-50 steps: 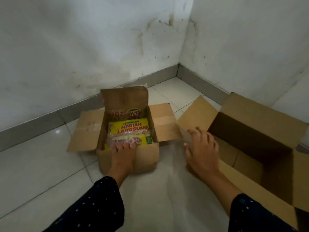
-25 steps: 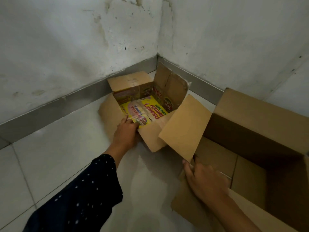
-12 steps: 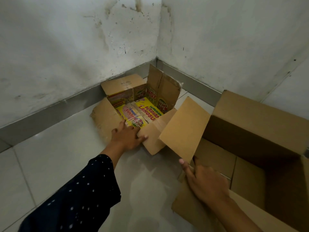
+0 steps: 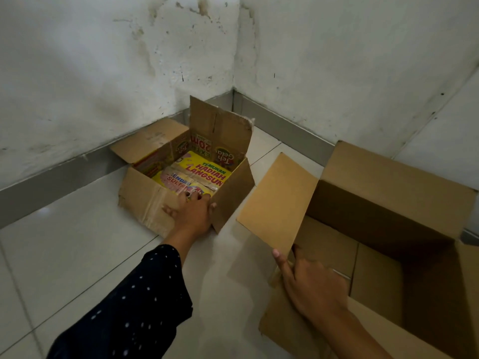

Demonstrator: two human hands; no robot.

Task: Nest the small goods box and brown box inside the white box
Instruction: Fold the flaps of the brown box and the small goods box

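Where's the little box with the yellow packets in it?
The small goods box sits open on the tiled floor in the wall corner, left of the big brown box. The left hand grips its near rim.

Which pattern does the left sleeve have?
Dark fabric with small white dots; the left sleeve shows best in the head view.

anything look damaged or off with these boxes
The small goods box looks worn: its near-left corner is crumpled and frayed, and the upright back flap has a torn edge. The packets inside lie flat. The brown box looks intact. No white box is in view.
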